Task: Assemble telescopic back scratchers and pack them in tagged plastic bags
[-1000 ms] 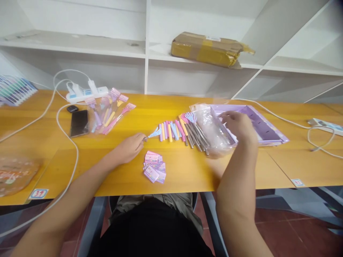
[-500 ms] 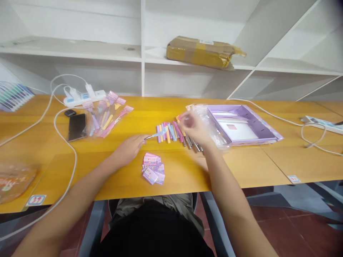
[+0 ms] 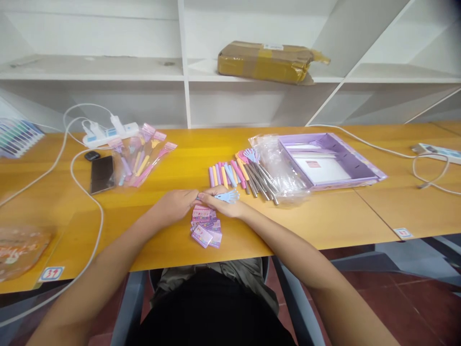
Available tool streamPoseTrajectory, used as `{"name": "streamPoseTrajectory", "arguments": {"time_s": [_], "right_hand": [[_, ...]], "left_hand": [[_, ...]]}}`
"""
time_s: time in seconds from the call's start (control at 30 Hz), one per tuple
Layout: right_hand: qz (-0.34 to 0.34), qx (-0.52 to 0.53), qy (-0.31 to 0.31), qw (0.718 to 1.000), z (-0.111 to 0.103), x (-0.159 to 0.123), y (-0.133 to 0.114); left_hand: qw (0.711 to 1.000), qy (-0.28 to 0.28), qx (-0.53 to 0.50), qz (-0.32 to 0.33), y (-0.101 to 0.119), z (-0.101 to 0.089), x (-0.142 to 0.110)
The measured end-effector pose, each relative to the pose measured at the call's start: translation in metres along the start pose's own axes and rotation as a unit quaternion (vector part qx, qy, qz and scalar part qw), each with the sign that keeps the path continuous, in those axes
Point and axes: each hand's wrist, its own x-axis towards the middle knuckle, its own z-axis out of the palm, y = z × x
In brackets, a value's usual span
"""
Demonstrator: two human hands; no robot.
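1. Left hand [image 3: 178, 206], right hand [image 3: 225, 207]: fingers clamped on blue scratcher [image 3: 226, 196], mid-frame; finer grip hidden.
2. Judgement: keep both hands in line, load off the prongs [image 3: 233, 195].
3. Cards [image 3: 206, 227] just below, coloured tubes [image 3: 231, 176] above centre: keep wrists clear.

We count two hands [image 3: 176, 206], one held claw [image 3: 227, 196], one phone [image 3: 102, 175] at left, one tray [image 3: 342, 183] at right, one far carton [image 3: 264, 62] and two power strips [image 3: 127, 130].

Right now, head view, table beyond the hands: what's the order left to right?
Black phone → bagged sticks → colored tubes → metal rods → purple tray → far-right power strip.
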Motion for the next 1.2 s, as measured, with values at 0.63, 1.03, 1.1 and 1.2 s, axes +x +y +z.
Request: {"name": "streamPoseTrajectory", "arguments": {"time_s": [0.63,1.03,1.1,1.2], "right_hand": [[-0.187,-0.035,0.476,0.859,-0.175,-0.058,-0.037],[0.125,-0.481,0.372,0.784,-0.162,-0.046,0.005],[0.177,-0.529,0.323,0.764,-0.158,-0.043,0.009],[0.197,-0.573,0.287,0.742,-0.153,-0.038,0.011]], "left_hand": [[0.976,0.126,-0.018,-0.176,-0.061,-0.03,-0.006],[0.97,0.131,-0.076,-0.192,-0.04,-0.007,0.004],[0.963,0.139,-0.092,-0.212,-0.04,-0.004,0.005],[0.959,0.158,-0.114,-0.207,-0.038,0.0,0.007]]}}
